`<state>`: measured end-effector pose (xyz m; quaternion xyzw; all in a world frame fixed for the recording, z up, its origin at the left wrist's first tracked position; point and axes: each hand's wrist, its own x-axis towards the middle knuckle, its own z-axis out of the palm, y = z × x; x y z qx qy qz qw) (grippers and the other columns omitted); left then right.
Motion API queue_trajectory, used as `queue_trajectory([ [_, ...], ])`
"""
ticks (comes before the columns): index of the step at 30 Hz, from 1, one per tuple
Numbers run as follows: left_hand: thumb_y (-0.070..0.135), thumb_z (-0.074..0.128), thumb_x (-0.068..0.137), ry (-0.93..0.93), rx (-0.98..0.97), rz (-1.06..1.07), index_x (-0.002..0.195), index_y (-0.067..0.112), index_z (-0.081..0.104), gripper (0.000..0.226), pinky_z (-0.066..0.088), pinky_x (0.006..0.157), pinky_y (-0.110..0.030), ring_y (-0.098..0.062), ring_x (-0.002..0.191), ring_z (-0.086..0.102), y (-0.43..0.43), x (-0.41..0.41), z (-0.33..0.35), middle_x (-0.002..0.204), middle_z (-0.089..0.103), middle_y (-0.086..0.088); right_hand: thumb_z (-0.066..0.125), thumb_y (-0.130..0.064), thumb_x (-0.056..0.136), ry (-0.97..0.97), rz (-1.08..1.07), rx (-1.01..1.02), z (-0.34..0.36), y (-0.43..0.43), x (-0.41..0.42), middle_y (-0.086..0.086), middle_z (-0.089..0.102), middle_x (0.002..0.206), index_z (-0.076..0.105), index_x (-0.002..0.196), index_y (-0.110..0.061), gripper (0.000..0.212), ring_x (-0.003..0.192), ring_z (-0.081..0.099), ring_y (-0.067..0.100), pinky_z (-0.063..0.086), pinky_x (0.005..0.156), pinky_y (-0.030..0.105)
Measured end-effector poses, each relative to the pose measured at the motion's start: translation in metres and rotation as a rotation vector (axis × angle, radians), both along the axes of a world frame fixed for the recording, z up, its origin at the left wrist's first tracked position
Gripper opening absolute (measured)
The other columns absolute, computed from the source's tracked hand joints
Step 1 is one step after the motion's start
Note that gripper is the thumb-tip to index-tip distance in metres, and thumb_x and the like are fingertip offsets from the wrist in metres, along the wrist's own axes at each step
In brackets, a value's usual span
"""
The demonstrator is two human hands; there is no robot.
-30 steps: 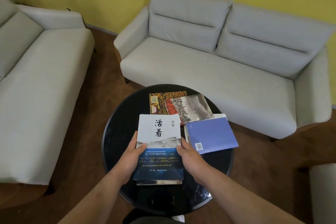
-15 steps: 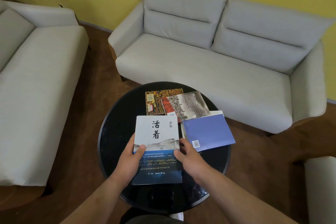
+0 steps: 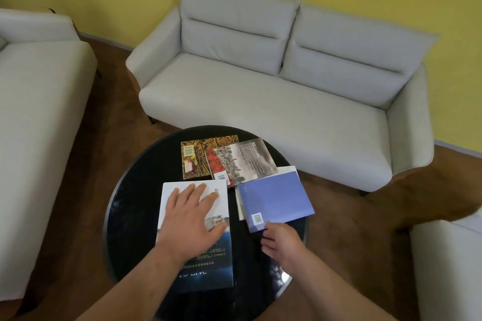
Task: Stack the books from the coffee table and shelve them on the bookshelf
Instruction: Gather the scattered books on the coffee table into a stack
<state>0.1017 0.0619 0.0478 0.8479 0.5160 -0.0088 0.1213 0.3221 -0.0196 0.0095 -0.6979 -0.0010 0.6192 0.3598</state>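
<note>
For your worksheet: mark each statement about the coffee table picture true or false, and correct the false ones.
1. The left hand lies flat on the white and blue book. True.
2. The purple book lies on the sofa. False: it lies on the round black table.
3. The grey book overlaps the yellow book. True.
4. The right hand lifts a book high in the air. False: it is low, at the near corner of the purple book, which lies flat.
</note>
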Motion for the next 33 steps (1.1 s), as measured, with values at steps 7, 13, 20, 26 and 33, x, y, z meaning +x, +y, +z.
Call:
queue_trajectory([
  [7, 0.073, 0.037, 0.079, -0.011, 0.031, 0.017, 0.141, 0.033, 0.053, 0.076, 0.016, 0.122, -0.052, -0.026, 0.147, 0.033, 0.0, 0.0, -0.003, 0.155, 0.043, -0.002, 0.06, -0.024, 0.101, 0.135, -0.386, -0.016, -0.033, 0.027, 0.031, 0.02, 0.055, 0.142, 0.045, 0.141, -0.014, 0.044, 0.133, 0.052, 0.038, 0.038, 0.117, 0.05],
  [13, 0.073, 0.039, 0.079, 0.003, 0.03, 0.017, 0.139, 0.034, 0.055, 0.074, 0.019, 0.121, -0.052, -0.026, 0.145, 0.035, 0.001, -0.001, -0.003, 0.154, 0.045, -0.001, 0.057, -0.012, 0.1, 0.12, -0.451, 0.052, -0.035, 0.03, 0.035, 0.008, 0.07, 0.109, 0.055, 0.128, -0.02, 0.029, 0.094, 0.068, 0.026, 0.053, 0.076, 0.039],
  [20, 0.074, 0.043, 0.078, -0.084, -0.026, 0.037, 0.139, 0.035, 0.054, 0.074, 0.012, 0.124, -0.047, -0.02, 0.147, 0.031, 0.001, -0.002, 0.004, 0.155, 0.042, 0.004, 0.066, -0.012, 0.091, -0.29, -0.207, 0.191, 0.03, -0.002, 0.053, 0.012, 0.074, 0.1, 0.064, 0.103, -0.014, 0.012, 0.091, 0.074, 0.034, 0.061, 0.079, 0.048],
  [26, 0.027, 0.068, 0.091, -0.446, -0.21, 0.155, 0.135, 0.021, 0.059, 0.045, 0.016, 0.121, -0.034, -0.017, 0.145, 0.031, 0.001, -0.016, 0.029, 0.149, 0.046, 0.003, 0.063, -0.017, 0.097, -0.386, -0.012, 0.377, 0.103, -0.033, 0.04, 0.002, 0.079, 0.091, 0.065, 0.103, -0.013, 0.008, 0.08, 0.078, 0.026, 0.06, 0.069, 0.041],
  [33, 0.029, 0.056, 0.099, -1.013, -0.863, 0.385, 0.113, 0.036, 0.068, 0.019, 0.052, 0.089, -0.021, -0.011, 0.113, 0.066, -0.058, -0.009, 0.065, 0.117, 0.072, 0.008, 0.058, -0.011, 0.095, -0.107, 0.048, 0.514, 0.139, -0.039, -0.002, 0.011, 0.078, 0.102, 0.066, 0.108, -0.012, 0.015, 0.087, 0.076, 0.036, 0.059, 0.075, 0.047],
])
